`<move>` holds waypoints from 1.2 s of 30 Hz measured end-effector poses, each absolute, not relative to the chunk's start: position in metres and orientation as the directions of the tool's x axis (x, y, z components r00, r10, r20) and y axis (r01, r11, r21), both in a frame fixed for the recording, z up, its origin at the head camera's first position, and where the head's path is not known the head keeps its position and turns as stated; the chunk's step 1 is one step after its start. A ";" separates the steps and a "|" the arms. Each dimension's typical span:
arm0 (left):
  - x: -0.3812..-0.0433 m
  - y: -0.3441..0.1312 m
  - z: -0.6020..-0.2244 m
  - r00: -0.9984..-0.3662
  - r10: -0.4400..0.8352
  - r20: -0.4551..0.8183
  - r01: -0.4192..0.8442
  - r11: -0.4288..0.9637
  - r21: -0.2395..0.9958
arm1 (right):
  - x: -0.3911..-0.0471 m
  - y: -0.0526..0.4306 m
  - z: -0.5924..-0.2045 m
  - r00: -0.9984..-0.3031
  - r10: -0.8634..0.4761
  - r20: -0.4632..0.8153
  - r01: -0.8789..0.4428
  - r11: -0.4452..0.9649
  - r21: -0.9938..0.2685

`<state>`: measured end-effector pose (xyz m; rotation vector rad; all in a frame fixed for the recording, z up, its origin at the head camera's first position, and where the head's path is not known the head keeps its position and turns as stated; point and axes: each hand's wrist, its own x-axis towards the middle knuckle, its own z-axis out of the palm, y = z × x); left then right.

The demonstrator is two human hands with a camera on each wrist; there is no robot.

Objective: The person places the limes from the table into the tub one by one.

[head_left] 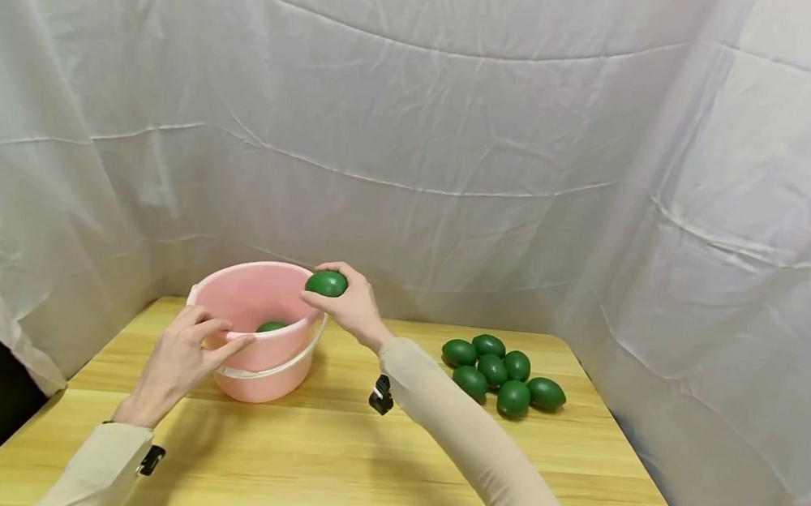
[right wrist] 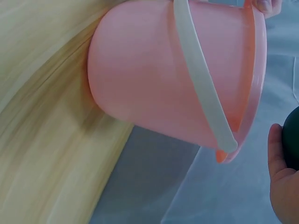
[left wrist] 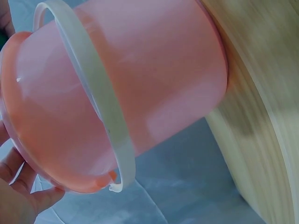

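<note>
To the left of the pink bucket [head_left: 265,387] comes the left hand [head_left: 179,357], a black strap [head_left: 151,460] at its wrist below a pale sleeve [head_left: 95,463]. It pinches the bucket's near-left rim, fingers over the edge and thumb along the outside. The bucket stands upright on the wooden table [head_left: 325,473], its white handle [head_left: 277,368] hanging down across the near side. Inside the bucket lies one green oval [head_left: 271,326] — only its top shows over the rim. Above the bucket's right-hand edge, just apart from it, the right hand [head_left: 355,305] grips another green oval [head_left: 326,283] between thumb and fingers. Well to the right of the bucket, seven more green ovals [head_left: 493,371] sit bunched together on the table. Behind the bucket hangs a wrinkled white curtain [head_left: 418,124].
</note>
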<state>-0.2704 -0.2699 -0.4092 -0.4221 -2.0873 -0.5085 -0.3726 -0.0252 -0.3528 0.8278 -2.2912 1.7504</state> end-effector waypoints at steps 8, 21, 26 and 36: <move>-0.270 -0.270 -0.410 -0.518 0.080 0.852 0.485 0.848 0.215 | -0.373 -0.043 -0.352 -0.850 -0.349 0.395 -0.472 0.171 -0.865; -0.271 -0.268 -0.407 -0.508 0.084 0.857 0.503 0.837 0.217 | -0.371 -0.065 -0.344 -0.859 -0.378 0.347 -0.449 0.227 -0.864; -0.271 -0.268 -0.408 -0.509 0.079 0.857 0.504 0.834 0.223 | -0.367 -0.072 -0.345 -0.874 -0.371 0.314 -0.424 0.267 -0.865; -0.271 -0.268 -0.406 -0.519 0.079 0.851 0.498 0.837 0.227 | -0.364 -0.077 -0.352 -0.864 -0.398 0.308 -0.436 0.288 -0.852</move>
